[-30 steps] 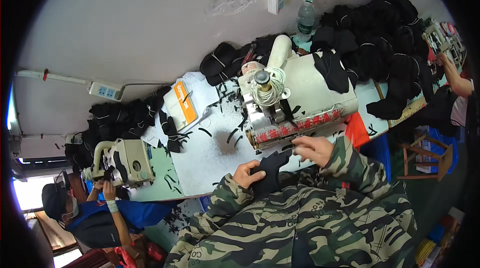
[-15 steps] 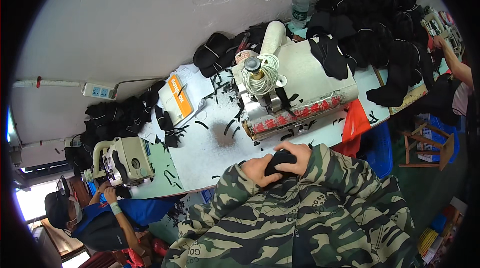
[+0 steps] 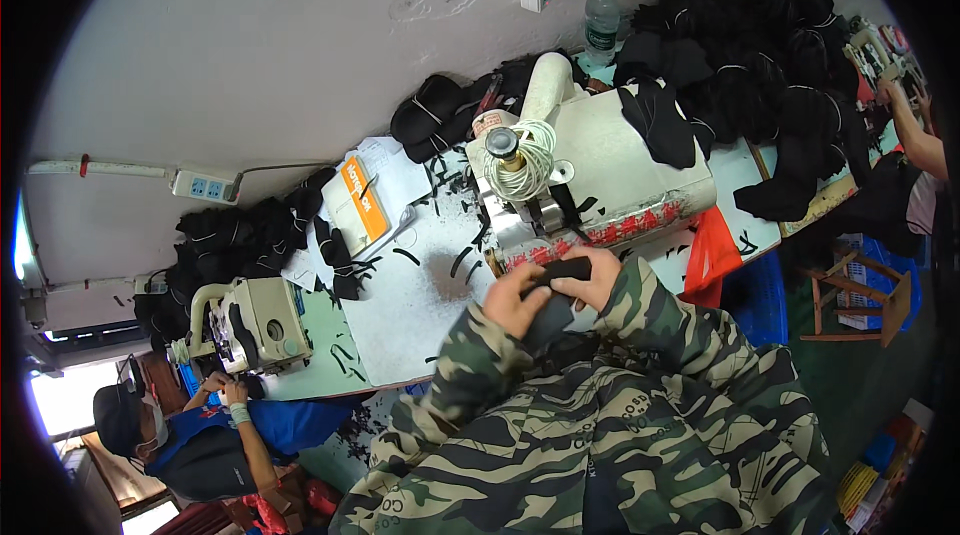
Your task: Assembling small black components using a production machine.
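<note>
My left hand (image 3: 515, 301) and my right hand (image 3: 594, 278) are both closed on a black sock (image 3: 550, 313), held in front of my jacket at the near edge of the white table (image 3: 400, 330). A stretch of it runs between the fingers of both hands, and a greyer part hangs below; its ends are hidden. Just beyond my hands stands a cream sewing machine (image 3: 600, 140) with chipped red paint along its front edge. More black socks (image 3: 660, 125) lie on top of the machine.
Bundled black socks (image 3: 750, 55) are heaped at the back right, near a clear bottle (image 3: 600, 20). A notebook (image 3: 358, 200) and dark scraps (image 3: 405, 256) lie to the left. A red bag (image 3: 710, 245) hangs off the table. A co-worker (image 3: 190, 435) works at another machine (image 3: 265, 325).
Both hands have risen toward the machine. The sock, bunched between them before, is now stretched out more, with a greyer part showing.
</note>
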A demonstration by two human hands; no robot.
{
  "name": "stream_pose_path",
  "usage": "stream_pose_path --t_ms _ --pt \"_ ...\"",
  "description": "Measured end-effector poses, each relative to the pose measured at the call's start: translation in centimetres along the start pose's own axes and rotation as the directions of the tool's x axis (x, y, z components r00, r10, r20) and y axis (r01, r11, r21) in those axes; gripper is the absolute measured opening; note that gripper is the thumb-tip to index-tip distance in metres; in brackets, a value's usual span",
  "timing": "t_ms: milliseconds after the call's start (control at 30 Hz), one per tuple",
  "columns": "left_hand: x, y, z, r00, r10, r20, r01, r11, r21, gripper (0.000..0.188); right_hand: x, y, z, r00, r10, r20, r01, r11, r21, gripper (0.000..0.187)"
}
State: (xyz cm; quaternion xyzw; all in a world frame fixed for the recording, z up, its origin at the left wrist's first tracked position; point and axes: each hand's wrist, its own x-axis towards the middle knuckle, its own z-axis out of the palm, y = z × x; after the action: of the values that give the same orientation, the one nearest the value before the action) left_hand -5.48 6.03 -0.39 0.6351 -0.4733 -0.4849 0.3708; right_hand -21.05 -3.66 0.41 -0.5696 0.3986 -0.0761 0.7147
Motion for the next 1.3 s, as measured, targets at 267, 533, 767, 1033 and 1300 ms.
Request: stream_pose_path --t_ms 267,533,767,1033,1300 --pt "4.7 -0.6 -6.0 0.892 -0.140 0.429 0.281 0.916 -0.285 0.015 2.0 -2.2 -0.1 0.973 -0.222 -0.068 0.197 0.945 -0.263 0.016" --pt "7.7 -1.9 -7.6 0.807 -0.178 0.564 0.254 0.966 -0.058 0.016 1.8 -5.1 0.2 0.949 -0.274 -0.157 0.072 0.671 -0.738 0.021" --pt "9.7 -0.5 -9.3 0.812 -0.323 0.486 0.178 0.930 0.321 0.019 2.8 -5.1 -2.7 0.930 -0.354 -0.099 0.171 0.655 -0.736 0.024" --pt "10.8 3.9 -7.9 0.921 -0.103 0.376 -0.064 0.911 0.407 0.042 4.3 -6.1 -4.6 0.933 -0.338 0.124 0.296 0.524 -0.799 0.026" --pt "9.4 -1.4 -10.0 0.705 -0.127 0.698 0.255 0.963 -0.083 0.016 2.5 -9.3 -7.9 0.434 -0.900 0.037 0.410 0.161 -0.898 0.021"
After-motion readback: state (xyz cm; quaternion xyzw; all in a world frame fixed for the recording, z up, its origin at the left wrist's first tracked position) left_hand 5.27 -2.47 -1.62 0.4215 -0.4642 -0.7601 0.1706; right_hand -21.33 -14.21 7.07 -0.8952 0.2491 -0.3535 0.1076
